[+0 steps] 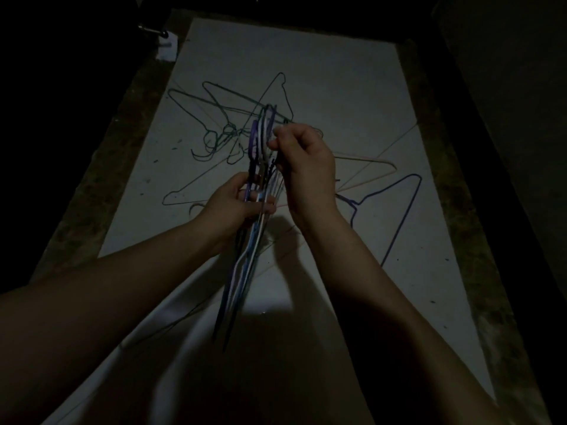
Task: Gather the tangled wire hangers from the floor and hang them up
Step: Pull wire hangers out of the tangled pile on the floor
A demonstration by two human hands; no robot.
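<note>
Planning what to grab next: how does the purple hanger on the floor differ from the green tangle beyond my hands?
The purple hanger is a single hanger whose whole outline can be traced; the green tangle is several hangers interlocked. The purple hanger lies at the right of the view, the green tangle farther off and left of centre. Both rest on the pale floor, unheld.

Floor clearance, dim light
Bare floor (322, 65) at far end and near right. Green hanger tangle (228, 130) blocks far-left middle; pink hanger (377, 161) and purple hanger (405, 215) lie right; hanger bundle (245, 265) fills centre; dark surround (491, 118) hems both sides.
</note>
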